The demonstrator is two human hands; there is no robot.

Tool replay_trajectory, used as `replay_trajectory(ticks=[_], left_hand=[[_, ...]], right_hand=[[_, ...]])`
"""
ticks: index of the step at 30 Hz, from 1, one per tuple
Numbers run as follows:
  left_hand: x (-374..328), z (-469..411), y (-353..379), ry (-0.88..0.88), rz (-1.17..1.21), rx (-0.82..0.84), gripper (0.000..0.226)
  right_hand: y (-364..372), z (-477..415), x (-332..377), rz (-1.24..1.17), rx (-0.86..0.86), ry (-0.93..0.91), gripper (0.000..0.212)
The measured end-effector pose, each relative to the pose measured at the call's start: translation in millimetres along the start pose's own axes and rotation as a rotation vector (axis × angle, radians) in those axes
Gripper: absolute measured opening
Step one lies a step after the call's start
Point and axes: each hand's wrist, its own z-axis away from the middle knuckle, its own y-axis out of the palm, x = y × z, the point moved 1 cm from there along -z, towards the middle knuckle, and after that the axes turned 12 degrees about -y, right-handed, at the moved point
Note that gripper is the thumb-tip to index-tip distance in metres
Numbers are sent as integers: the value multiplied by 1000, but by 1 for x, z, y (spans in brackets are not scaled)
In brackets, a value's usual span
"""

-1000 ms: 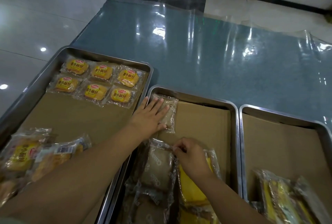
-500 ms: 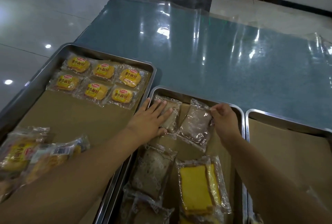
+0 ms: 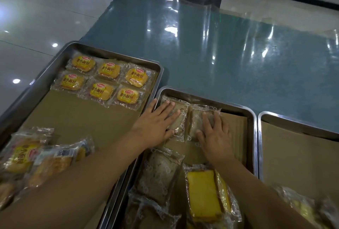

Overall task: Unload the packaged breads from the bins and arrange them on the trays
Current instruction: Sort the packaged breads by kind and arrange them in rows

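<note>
Two brown bread slices in clear wrappers lie side by side at the far end of the middle tray. My left hand presses flat on the left packet. My right hand lies flat with spread fingers on the right packet. Nearer me in the same tray lie another brown packet and a yellow cake packet. The left tray holds several yellow small-bread packets in two neat rows at its far end.
Loose yellow bread packets pile at the near left of the left tray. A third tray lined with cardboard stands at the right, with wrapped packets at its near corner. Beyond the trays lies a glossy blue-grey table surface.
My right hand picked a brown packet from the near pile, carried it to the far end of the middle tray and now lies flat on it beside the left packet. My left hand stayed put.
</note>
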Motion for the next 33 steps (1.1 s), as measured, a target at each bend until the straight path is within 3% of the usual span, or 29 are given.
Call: replay_trajectory(ticks=[4,11,14,17,19,24,29,33], left_hand=[[-1,-1,1,3,-22,1,65],[0,3,-5,1,1,28,67],[-1,12,-19,-20,233,14,75],[-1,36,-30,20,395,-71,61],[0,53,-28,78,396,-22,58],[3,74,-15,131,256,181,85],[1,73,-21,102,218,181,55],[3,67,-42,-7,565,306,22]], right_hand=[[7,-3,4,12,4,24,61],[-2,2,9,-177,-35,54,60],[-16,16,9,-255,-131,84,57],[-21,47,4,-270,-238,75,36],[-18,70,3,-295,-218,42,29],[-6,101,4,-212,-138,-14,25],[-8,108,9,-212,-126,26,26],[-16,110,11,-185,-82,65,30]])
